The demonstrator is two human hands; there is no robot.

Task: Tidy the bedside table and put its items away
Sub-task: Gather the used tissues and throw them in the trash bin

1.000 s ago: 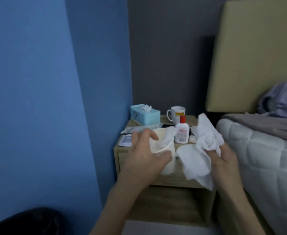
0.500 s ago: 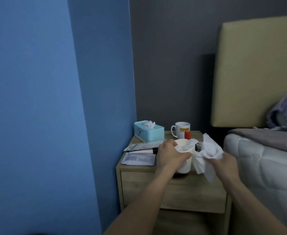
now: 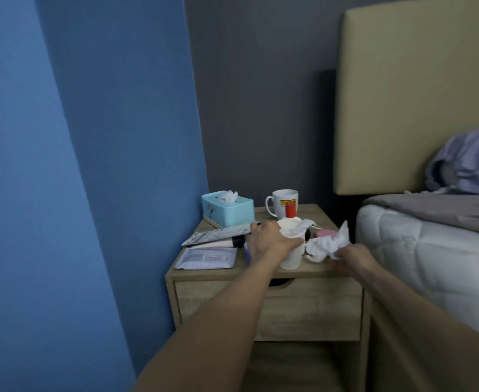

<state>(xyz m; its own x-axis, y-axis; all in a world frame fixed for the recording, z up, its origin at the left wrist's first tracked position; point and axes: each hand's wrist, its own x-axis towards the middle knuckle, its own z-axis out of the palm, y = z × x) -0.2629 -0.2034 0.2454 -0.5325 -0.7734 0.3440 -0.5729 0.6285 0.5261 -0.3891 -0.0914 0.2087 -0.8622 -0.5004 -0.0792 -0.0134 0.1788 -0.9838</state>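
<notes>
My left hand [image 3: 272, 243] grips a white paper cup [image 3: 290, 250] that stands near the front edge of the wooden bedside table [image 3: 311, 274]; a bit of tissue sticks out of its rim. My right hand [image 3: 351, 260] holds a crumpled white tissue [image 3: 327, 244] just right of the cup, low over the tabletop. Behind the cup stands a white bottle with a red cap [image 3: 290, 213], mostly hidden, and a white mug [image 3: 282, 202]. A turquoise tissue box [image 3: 227, 212] sits at the back left.
Flat sachets [image 3: 207, 258], a tube [image 3: 218, 242] and a purple pen [image 3: 246, 254] lie on the table's left half. A pink round thing [image 3: 327, 232] lies behind the tissue. The drawer [image 3: 303, 309] is shut. A blue wall is on the left, the bed [image 3: 430, 250] on the right.
Both hands have come down and forward to the tabletop. The cup now rests on the table, and the tissue is bunched smaller in my right hand.
</notes>
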